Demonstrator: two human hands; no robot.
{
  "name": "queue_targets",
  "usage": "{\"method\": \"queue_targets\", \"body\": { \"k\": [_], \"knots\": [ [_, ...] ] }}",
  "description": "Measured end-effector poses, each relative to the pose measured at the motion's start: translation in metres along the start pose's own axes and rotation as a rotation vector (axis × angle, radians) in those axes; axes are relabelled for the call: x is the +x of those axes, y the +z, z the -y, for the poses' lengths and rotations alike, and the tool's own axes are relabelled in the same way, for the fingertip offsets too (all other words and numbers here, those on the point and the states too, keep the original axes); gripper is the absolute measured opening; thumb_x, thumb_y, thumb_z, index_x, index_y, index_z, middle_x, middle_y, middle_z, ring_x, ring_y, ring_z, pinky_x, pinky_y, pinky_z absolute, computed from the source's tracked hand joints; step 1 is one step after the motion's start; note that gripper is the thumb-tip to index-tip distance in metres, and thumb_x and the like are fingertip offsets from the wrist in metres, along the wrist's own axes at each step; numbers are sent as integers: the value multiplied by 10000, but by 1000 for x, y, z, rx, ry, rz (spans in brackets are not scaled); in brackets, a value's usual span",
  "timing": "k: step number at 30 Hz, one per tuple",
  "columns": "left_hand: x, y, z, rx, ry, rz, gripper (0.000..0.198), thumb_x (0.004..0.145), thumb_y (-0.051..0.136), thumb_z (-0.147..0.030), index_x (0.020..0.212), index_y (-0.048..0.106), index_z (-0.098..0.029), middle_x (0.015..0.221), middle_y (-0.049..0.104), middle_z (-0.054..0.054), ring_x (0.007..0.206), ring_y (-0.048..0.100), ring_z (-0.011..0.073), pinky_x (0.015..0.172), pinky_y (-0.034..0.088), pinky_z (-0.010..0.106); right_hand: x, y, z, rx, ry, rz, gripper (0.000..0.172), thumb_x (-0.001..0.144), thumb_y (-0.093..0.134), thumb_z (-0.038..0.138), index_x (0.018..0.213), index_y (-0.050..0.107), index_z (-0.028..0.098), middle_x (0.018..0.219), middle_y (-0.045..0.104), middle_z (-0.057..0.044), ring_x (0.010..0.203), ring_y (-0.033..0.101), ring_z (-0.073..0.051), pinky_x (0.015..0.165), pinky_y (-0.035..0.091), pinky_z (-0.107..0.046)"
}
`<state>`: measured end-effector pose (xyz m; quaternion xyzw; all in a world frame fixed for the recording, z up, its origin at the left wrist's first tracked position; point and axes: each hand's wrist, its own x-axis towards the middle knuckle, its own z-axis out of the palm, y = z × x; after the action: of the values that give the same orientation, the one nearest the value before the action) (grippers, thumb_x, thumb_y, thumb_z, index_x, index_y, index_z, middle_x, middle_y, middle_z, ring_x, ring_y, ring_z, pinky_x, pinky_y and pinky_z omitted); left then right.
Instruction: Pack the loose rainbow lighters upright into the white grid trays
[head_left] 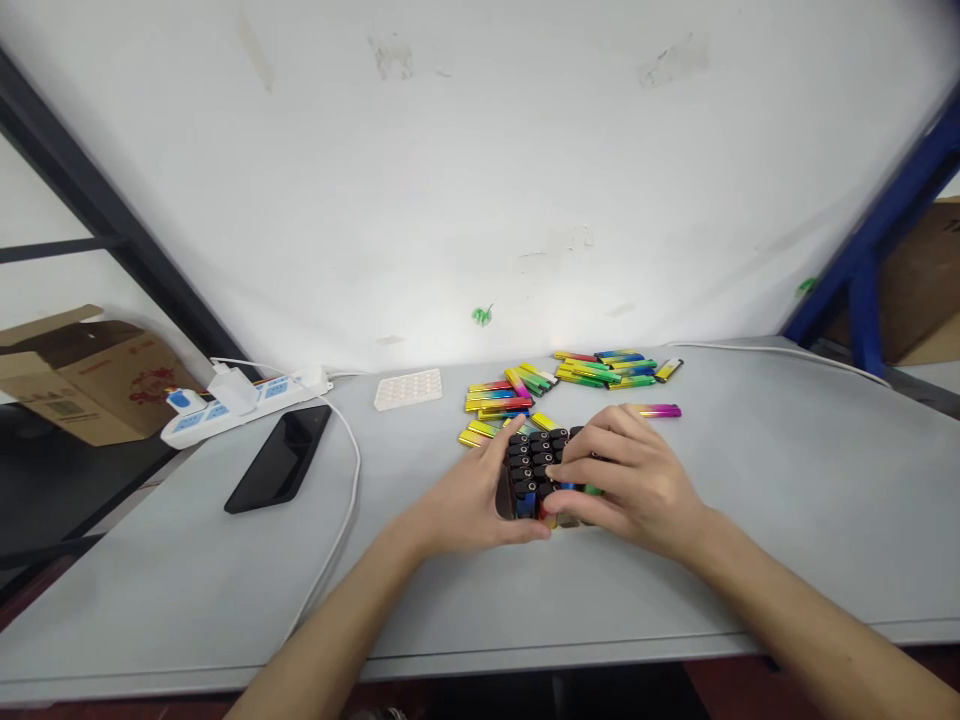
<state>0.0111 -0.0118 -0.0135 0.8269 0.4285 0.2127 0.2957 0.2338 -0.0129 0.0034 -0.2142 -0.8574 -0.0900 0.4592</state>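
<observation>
Rows of upright lighters (529,462) with black tops and shiny coloured sides stand packed together near the table's front. My left hand (469,500) is curved around their left side, thumb along the front and index finger reaching to the back. From the right, my right hand (630,475) bends over the pack, its fingertips closed on lighters at the front and top. The palm and fingers cover the pack's right part, so what lies under them is hidden. Just behind, a loose pile of multicoloured lighters (495,402) lies flat, and more lighters (589,372) lie by the wall.
A white gridded tray (409,390) lies behind and left of the pack. On the left are a black phone (279,460), a white power strip (247,405) with plugs, and a white cable (352,480) crossing the table. An open cardboard box (97,380) stands beyond the left edge.
</observation>
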Motion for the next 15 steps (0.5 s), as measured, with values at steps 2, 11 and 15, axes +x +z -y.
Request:
{"method": "queue_targets", "body": {
  "k": [2, 11, 15],
  "knots": [
    [0, 0, 0, -2, -4, -9, 1206, 666, 779, -584, 1568, 48, -256, 1536, 376, 150, 1392, 379, 375, 1119, 353, 534, 0, -3, -6, -7, 48, -38, 178, 909, 631, 298, 771, 692, 204, 718, 670, -38, 696, 518, -173, 653, 375, -351],
    [-1, 3, -3, -1, -40, -48, 1187, 714, 761, -521, 1571, -9, -236, 1519, 399, 162, 1377, 405, 365, 1117, 363, 516, -33, -11, -84, -567, 818, 387, 331, 891, 488, 272, 1132, 674, 142, 1100, 651, -157, 1022, 515, -327, 846, 417, -427],
    [-1, 4, -1, -8, -33, -48, 1178, 713, 761, -511, 1571, 5, -232, 1518, 399, 164, 1380, 401, 361, 1124, 358, 515, -47, -9, -96, -545, 937, 626, 448, 853, 502, 254, 1268, 607, 124, 1223, 584, -198, 1104, 487, -364, 872, 412, -420]
  ]
}}
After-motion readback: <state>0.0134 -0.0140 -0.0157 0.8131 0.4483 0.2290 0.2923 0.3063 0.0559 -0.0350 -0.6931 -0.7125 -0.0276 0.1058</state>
